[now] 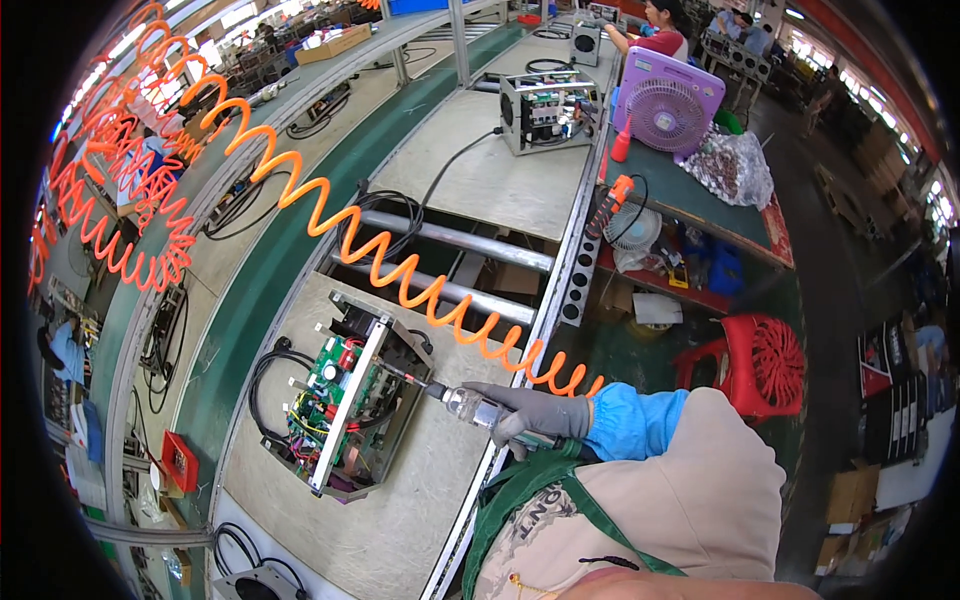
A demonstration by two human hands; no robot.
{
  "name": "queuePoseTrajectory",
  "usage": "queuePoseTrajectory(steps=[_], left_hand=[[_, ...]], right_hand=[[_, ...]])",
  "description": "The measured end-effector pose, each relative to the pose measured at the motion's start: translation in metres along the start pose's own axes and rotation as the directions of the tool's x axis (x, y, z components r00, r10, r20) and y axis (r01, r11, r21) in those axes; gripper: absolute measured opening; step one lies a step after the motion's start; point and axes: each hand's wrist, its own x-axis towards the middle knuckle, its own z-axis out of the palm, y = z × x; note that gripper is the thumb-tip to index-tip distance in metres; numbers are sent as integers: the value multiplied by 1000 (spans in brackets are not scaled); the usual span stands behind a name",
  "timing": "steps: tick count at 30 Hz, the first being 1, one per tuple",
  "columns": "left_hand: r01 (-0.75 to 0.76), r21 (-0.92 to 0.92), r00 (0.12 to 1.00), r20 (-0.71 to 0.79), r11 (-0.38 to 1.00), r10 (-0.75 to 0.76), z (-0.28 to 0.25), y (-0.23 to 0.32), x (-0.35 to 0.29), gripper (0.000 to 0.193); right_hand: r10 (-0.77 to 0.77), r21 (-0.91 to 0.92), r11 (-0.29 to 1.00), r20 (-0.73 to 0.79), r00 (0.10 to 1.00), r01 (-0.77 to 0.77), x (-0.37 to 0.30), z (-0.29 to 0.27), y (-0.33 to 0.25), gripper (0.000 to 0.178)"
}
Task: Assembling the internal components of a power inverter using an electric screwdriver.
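My right hand [520, 408], in a grey glove with a blue sleeve cover above it, is closed around a power screwdriver [470, 405]. The bit points left, its tip at or close to a pale metal bar [350, 405] across an open electronic unit; whether it touches a screw I cannot tell. Green circuit boards [328, 375], red and white parts and coloured wires fill the unit, which lies on a worn board [410, 500]. A black cable [258, 385] loops beside it. My left hand is not in view.
An orange coiled hose [400, 275] stretches across to my right wrist. Beyond metal rollers [455, 240] stands another open unit [550, 110]. To the right are a purple fan [665, 110], a hanging orange-black tool [610, 205] and a red plastic stool [760, 365]. A person [660, 35] works at the far end.
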Motion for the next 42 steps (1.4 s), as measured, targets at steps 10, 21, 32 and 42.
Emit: queuePoseTrajectory(steps=[10,21,32,42], left_hand=[[75,344,905,-418,936,81,-85,57,-115,29],[82,246,918,358,966,-169,136,29,41,22],[-369,720,764,595,587,-250,162,14,96,29],[-276,706,748,584,652,-315,167,17,96,33]], right_hand=[[11,-28,1000,-46,999,-12,-2,-2,-3,90],[36,31,999,-8,999,-36,2,-1,-1,92],[21,20,1000,-57,998,-20,2,3,-4,92],[27,12,1000,-47,999,-27,3,2,-5,91]])
